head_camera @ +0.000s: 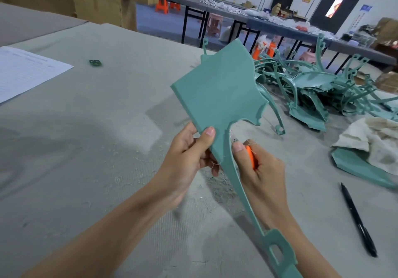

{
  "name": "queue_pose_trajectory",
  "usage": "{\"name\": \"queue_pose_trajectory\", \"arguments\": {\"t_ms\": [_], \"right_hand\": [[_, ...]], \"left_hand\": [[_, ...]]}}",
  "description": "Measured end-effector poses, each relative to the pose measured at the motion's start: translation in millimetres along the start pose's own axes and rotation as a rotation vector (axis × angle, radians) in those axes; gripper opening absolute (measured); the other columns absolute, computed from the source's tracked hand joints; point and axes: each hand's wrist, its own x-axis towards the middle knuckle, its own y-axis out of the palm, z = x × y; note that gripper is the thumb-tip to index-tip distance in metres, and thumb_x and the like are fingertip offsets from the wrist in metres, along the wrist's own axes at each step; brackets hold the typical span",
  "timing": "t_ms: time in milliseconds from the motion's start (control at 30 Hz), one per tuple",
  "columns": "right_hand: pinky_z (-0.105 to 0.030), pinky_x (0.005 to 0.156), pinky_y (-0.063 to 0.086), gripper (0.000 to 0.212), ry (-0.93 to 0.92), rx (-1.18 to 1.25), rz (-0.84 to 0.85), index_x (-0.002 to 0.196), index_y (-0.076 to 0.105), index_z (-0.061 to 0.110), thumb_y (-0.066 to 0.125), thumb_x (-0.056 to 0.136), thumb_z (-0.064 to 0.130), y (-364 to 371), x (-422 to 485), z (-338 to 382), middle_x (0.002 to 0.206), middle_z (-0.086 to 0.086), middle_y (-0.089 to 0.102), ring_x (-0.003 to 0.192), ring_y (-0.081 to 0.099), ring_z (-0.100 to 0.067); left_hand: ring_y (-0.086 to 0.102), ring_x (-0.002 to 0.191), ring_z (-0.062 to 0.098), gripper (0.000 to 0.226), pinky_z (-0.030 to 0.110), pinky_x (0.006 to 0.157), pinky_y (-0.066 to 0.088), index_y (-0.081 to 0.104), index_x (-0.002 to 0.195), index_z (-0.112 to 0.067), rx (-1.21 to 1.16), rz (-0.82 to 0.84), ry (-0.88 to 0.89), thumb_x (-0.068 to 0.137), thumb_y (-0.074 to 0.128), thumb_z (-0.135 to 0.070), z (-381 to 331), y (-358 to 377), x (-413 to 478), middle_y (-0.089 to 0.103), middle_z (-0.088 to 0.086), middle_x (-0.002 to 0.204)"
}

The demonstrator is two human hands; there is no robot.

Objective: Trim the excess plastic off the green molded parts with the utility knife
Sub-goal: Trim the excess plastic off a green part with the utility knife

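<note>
— Since the grey counter (86, 126) fills most of the view, start there: where is the work?

— Above it, not on it. A tangled pile of green parts (312, 88) lies at the far right. The green molded part (215, 88) being trimmed is held up in the air near the middle, with its broad flat panel uppermost and a long thin stem running down towards the person.

— How will it handle?

— Light, I'd judge, and stiff in the panel. The stem looks thin enough to flex (so I would hold close to the cut, not out at the far end).

— And each grip?

— The left hand (189, 154) pinches the panel's lower corner, thumb on the face, fingers behind. The right hand (262, 170) is curled round the orange utility knife (251, 156), thumb set just beside the stem's edge.

— Can you see the blade?

— Hardly. It sits by the stem where the panel begins, small and blurred, and I cannot tell whether it touches the plastic. The stem's bottom end is cut off by the frame.
</note>
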Motion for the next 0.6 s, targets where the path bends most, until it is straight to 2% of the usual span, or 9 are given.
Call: {"name": "queue_pose_trajectory", "arguments": {"t_ms": [67,133,200,267,367,433,500,600], "right_hand": [[-0.028,0.044,0.031,0.064,-0.007,0.019,-0.007,0.062,0.045,0.010,0.037,0.091,0.067,-0.4,0.1,-1.5,0.054,-0.010,0.044,0.044,0.038,-0.017],[-0.019,0.043,0.025,0.061,-0.025,0.031,-0.030,0.059,0.037,0.013,0.037,0.092,0.064,-2.8,0.8,-1.8,0.050,0.000,0.035,0.043,0.032,-0.009],[-0.014,0.043,0.024,0.055,-0.048,0.050,-0.044,0.057,0.030,0.019,0.038,0.093,0.061,-5.2,2.0,-0.1,0.050,0.009,0.031,0.043,0.029,-0.005],[-0.012,0.044,0.024,0.052,-0.079,0.075,-0.035,0.057,0.028,0.024,0.040,0.092,0.060,-7.0,2.6,1.5,0.051,0.009,0.031,0.044,0.029,-0.004],[-0.010,0.044,0.024,0.060,-0.121,0.107,0.027,0.055,0.031,0.024,0.039,0.091,0.071,-7.3,1.0,3.9,0.050,0.008,0.033,0.042,0.031,-0.005],[-0.011,0.044,0.024,0.069,-0.128,0.109,0.060,0.053,0.036,0.018,0.037,0.089,0.077,-6.6,0.4,3.2,0.049,0.006,0.033,0.041,0.032,-0.007],[-0.014,0.044,0.022,0.076,-0.127,0.098,0.069,0.054,0.037,0.012,0.036,0.088,0.079,-7.1,0.7,1.3,0.049,0.004,0.030,0.043,0.029,-0.008],[-0.014,0.044,0.022,0.074,-0.146,0.093,0.067,0.055,0.036,0.013,0.036,0.089,0.078,-8.1,0.9,-1.5,0.049,0.002,0.030,0.042,0.028,-0.008]], "left_hand": [[0.057,0.052,0.016,0.029,0.024,0.044,0.044,0.053,0.111,-0.006,-0.007,-0.002,0.001,0.091,0.051,-0.026,0.2,-0.6,-0.5,0.064,0.005,0.069],[0.058,0.052,0.016,0.027,0.024,0.044,0.044,0.055,0.110,-0.008,-0.002,0.000,0.008,0.091,0.051,-0.027,0.0,-1.2,-0.4,0.065,0.006,0.070],[0.060,0.054,0.018,0.029,0.025,0.045,0.045,0.055,0.112,-0.008,0.015,-0.003,0.011,0.092,0.052,-0.028,-0.4,-2.7,-0.1,0.066,0.009,0.074],[0.060,0.055,0.019,0.029,0.025,0.045,0.046,0.055,0.114,-0.008,0.031,-0.003,0.014,0.094,0.054,-0.029,-0.4,-3.9,0.3,0.066,0.011,0.076],[0.060,0.054,0.019,0.026,0.025,0.045,0.045,0.057,0.111,-0.011,0.037,0.012,0.013,0.092,0.052,-0.029,-0.4,-4.5,0.2,0.066,0.008,0.073],[0.060,0.055,0.018,0.024,0.025,0.045,0.045,0.057,0.109,-0.011,0.027,0.033,0.006,0.092,0.052,-0.028,-0.1,-4.8,-0.4,0.066,0.006,0.071],[0.060,0.055,0.016,0.024,0.024,0.046,0.045,0.057,0.108,-0.010,0.008,0.059,-0.011,0.093,0.051,-0.027,0.5,-4.6,-1.1,0.065,0.005,0.070],[0.060,0.054,0.014,0.020,0.024,0.045,0.044,0.057,0.107,-0.012,-0.017,0.088,-0.039,0.093,0.050,-0.025,0.3,-4.4,-2.0,0.065,0.002,0.069]]}}
